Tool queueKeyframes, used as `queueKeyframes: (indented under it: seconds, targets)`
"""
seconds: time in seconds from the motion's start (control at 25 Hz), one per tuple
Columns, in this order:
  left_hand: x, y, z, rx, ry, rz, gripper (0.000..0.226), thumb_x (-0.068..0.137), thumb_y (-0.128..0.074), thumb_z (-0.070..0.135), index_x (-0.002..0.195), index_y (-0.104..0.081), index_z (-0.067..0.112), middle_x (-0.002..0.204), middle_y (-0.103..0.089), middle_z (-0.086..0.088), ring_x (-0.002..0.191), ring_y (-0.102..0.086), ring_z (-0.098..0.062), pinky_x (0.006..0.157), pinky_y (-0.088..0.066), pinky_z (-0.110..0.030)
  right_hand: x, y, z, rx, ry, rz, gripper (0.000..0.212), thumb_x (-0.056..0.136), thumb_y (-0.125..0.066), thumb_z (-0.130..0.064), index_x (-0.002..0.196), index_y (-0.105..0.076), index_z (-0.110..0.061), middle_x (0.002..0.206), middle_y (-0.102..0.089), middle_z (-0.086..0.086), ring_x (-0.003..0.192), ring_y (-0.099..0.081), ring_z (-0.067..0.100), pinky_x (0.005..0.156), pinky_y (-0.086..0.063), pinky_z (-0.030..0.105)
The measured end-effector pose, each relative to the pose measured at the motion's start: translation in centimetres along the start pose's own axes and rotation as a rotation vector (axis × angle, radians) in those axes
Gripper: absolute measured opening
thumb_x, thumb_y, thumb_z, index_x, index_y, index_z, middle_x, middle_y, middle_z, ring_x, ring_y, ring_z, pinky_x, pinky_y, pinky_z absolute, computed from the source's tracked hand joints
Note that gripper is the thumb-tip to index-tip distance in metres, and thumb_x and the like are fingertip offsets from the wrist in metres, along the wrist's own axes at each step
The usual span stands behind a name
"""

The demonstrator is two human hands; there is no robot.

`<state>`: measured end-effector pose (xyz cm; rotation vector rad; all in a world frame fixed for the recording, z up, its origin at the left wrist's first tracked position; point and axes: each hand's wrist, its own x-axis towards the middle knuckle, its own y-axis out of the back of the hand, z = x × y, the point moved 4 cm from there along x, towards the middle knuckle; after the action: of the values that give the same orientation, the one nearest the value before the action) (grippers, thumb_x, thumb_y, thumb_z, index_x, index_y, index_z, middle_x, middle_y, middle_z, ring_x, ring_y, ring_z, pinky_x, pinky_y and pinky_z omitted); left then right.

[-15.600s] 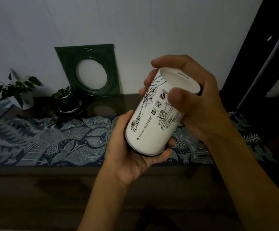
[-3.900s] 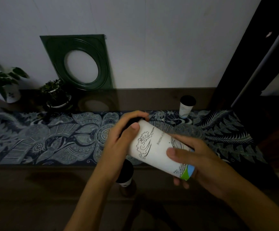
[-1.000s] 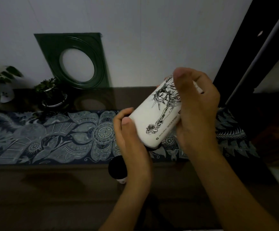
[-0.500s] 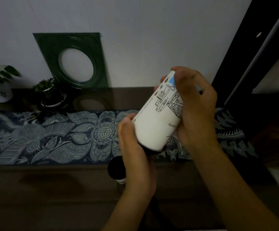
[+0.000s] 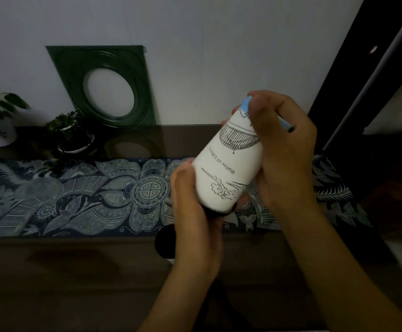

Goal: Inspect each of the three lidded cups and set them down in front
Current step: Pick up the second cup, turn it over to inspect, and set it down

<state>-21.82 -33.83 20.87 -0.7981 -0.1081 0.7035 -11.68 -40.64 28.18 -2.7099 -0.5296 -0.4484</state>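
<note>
The fingers (image 5: 264, 111) of the right hand (image 5: 284, 152) wrap the upper end of a white printed cup (image 5: 228, 168), thumb pressed near its blue-edged base, while the left hand (image 5: 195, 212) grasps the lower end, where the black lid shows as a dark edge. Two cups are in view — this one, held in the air above the worktop (image 5: 75, 271), and a second cup (image 5: 165, 244) of which only the black lid shows, standing just left of the left wrist near the front edge. The held cup's long axis tilts, base up and away to the right, lid down toward the person; its print reads upside down. The dark worktop carries one blue patterned runner (image 5: 75, 197), two small potted plants (image 5: 73, 133) at back left and one green square frame (image 5: 106, 85) leaning on the white wall — the room is dim.
</note>
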Motion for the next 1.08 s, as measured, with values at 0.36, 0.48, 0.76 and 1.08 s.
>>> queueKeyframes:
  seconds: [0.36,0.48,0.76,1.08]
  targets:
    - [-0.4,-0.9,-0.5,-0.120,0.587,-0.179,0.065,0.092,-0.044,0.060,0.127,-0.068,0.010,0.112,-0.071,-0.021,0.087,-0.066,-0.039,0.057,-0.060,-0.035,0.7,-0.3,-0.8,0.091,-0.070,-0.260,0.081,0.063,-0.074,-0.055,0.123,-0.057,-0.001,0.098,-0.073,0.012,0.087,-0.074,0.031,0.072,-0.059,0.039]
    - [0.1,-1.0,-0.9,-0.108,0.404,-0.124,0.064,0.089,-0.050,0.061,0.128,-0.066,0.013,0.121,-0.072,-0.021,0.097,-0.068,-0.041,0.062,-0.063,-0.044,0.8,0.2,-0.1,0.110,-0.052,-0.107,0.069,0.060,-0.081,-0.056,0.108,-0.065,-0.008,0.100,-0.072,0.020,0.092,-0.071,0.043,0.075,-0.061,0.051]
    - [0.7,-0.2,-0.5,0.065,-0.006,-0.018,0.049,0.092,-0.046,0.057,0.123,-0.062,0.022,0.121,-0.072,-0.012,0.100,-0.071,-0.036,0.061,-0.062,-0.043,0.3,0.7,0.4,0.153,-0.085,0.040,0.067,0.066,-0.081,-0.047,0.113,-0.062,-0.004,0.102,-0.071,0.023,0.094,-0.069,0.044,0.076,-0.060,0.047]
    - [0.9,-0.9,-1.0,0.041,0.098,-0.115,0.059,0.089,-0.055,0.057,0.133,-0.056,0.018,0.124,-0.071,-0.013,0.100,-0.073,-0.034,0.064,-0.062,-0.042,1.0,1.3,0.6,0.171,-0.124,0.035,0.050,0.076,-0.078,-0.036,0.110,-0.060,-0.004,0.096,-0.073,0.016,0.086,-0.072,0.033,0.076,-0.061,0.048]
